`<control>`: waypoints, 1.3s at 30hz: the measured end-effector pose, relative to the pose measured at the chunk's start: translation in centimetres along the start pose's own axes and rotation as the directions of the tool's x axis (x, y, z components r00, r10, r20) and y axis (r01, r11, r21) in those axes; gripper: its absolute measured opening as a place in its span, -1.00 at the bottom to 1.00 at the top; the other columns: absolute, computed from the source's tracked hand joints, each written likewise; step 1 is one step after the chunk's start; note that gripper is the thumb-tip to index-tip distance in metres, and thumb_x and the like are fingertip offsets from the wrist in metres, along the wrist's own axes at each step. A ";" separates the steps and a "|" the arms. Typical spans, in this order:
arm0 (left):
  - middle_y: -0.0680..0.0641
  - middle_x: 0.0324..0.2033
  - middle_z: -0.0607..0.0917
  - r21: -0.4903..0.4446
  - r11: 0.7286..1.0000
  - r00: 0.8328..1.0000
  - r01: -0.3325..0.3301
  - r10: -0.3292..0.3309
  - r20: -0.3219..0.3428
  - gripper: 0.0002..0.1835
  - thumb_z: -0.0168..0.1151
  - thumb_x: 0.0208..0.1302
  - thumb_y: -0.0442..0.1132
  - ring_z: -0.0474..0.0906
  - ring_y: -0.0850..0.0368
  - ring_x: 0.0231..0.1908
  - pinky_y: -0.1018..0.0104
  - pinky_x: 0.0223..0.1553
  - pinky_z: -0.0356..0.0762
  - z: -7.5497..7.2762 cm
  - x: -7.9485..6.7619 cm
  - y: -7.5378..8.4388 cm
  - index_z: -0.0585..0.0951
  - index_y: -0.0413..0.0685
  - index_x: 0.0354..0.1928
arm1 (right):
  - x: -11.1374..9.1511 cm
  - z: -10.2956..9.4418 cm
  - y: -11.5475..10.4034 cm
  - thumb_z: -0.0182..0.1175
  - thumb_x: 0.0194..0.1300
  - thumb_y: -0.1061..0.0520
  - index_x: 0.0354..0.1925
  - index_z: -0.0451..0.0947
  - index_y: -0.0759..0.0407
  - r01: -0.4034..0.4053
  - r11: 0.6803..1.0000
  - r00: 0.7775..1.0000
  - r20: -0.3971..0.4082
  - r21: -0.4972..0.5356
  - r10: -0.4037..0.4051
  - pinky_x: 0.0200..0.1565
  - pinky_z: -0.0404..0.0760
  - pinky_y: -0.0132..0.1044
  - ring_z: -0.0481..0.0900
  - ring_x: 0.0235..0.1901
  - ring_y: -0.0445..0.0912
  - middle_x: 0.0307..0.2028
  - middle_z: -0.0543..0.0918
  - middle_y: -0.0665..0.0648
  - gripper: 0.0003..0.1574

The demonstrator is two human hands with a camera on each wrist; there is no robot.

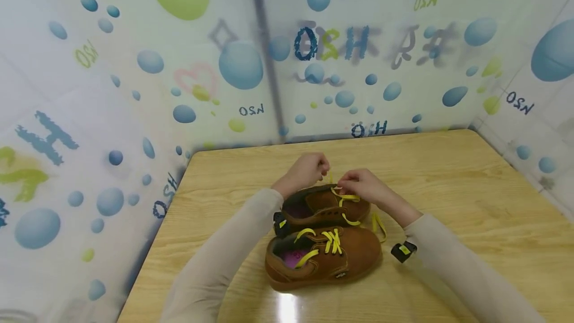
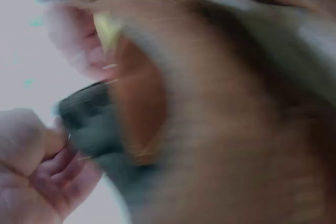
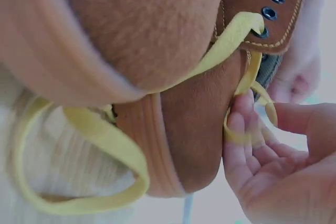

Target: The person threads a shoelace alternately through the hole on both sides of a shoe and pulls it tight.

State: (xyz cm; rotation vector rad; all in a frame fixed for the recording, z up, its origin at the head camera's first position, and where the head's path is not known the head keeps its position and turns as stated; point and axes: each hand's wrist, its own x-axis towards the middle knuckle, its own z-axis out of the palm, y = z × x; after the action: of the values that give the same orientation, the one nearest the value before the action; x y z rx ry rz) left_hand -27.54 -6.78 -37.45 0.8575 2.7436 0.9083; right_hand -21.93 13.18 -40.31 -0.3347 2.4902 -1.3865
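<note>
Two brown lace-up shoes lie side by side, toes to the right. Over the far shoe (image 1: 360,211), my right hand (image 1: 365,185) pinches its yellow shoelace (image 1: 351,197); the right wrist view shows the lace (image 3: 249,80) curving between thumb and fingers, close by the eyelet flap (image 3: 273,11). My left hand (image 1: 309,169) is just beyond the opening of that shoe, fingers curled at a short strand rising from it. In the blurred left wrist view, the left hand (image 2: 42,166) is partly hidden behind the dark shoe lining (image 2: 97,124). The near shoe (image 1: 363,250) is untouched.
Yellow laces (image 1: 332,241) cross the near shoe, with loose ends over its opening. A loop of lace (image 1: 379,227) hangs by the toes on the right. The wooden table (image 1: 224,173) meets a patterned wall covering (image 1: 202,128) at its back.
</note>
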 end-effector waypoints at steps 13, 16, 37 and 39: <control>-0.07 -0.36 0.72 -0.658 0.625 0.894 -0.419 0.159 -0.418 -0.81 -0.15 0.57 -0.25 0.75 0.15 -0.34 0.11 -0.14 0.73 -8.8 -4.7 8.5 0.42 -0.22 -0.14 | -0.8 -0.1 1.2 0.08 0.48 0.13 0.08 0.57 0.32 0.101 0.995 0.994 0.025 0.024 -0.102 -0.22 0.56 -0.25 0.53 -0.28 -0.08 -0.06 0.65 0.31 -0.66; -0.18 -0.31 0.71 -0.501 0.719 0.870 -0.482 0.325 -0.369 -0.83 -0.09 0.53 -0.32 0.71 0.21 -0.32 0.17 -0.18 0.73 -8.2 -6.2 10.4 0.47 -0.30 -0.13 | -1.6 0.0 0.8 0.06 0.51 0.07 0.13 0.53 0.29 0.176 0.983 0.982 -0.081 0.055 -0.171 -0.17 0.57 -0.31 0.55 -0.21 -0.15 -0.01 0.65 0.28 -0.61; 0.11 -0.27 0.71 0.155 0.954 0.963 -0.256 0.265 -0.040 -0.82 0.31 0.31 -0.07 0.59 0.31 -0.27 0.37 -0.22 0.60 -2.2 -10.0 7.1 0.70 0.05 -0.15 | -9.9 -2.3 -6.7 0.09 0.42 0.34 -0.25 0.70 0.07 0.562 0.731 0.802 -0.038 0.386 -0.596 -0.34 0.49 -0.27 0.47 -0.41 -0.16 -0.38 0.64 -0.06 -0.71; 0.11 -0.29 0.70 0.232 0.951 0.977 -0.207 0.187 0.105 -0.79 0.27 0.35 -0.02 0.57 0.32 -0.31 0.40 -0.23 0.56 -0.5 -9.4 5.5 0.69 0.04 -0.14 | -9.9 -1.8 -6.6 0.15 0.39 0.32 -0.26 0.72 0.07 0.574 0.760 0.807 -0.053 0.304 -0.588 -0.40 0.47 -0.29 0.45 -0.45 -0.18 -0.40 0.64 -0.05 -0.76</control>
State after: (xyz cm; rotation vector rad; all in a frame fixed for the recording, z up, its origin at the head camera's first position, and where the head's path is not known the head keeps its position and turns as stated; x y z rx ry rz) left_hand -17.18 -8.59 -34.38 1.2011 2.7709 0.5560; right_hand -12.80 14.49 -32.53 -1.1338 2.1563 -1.9317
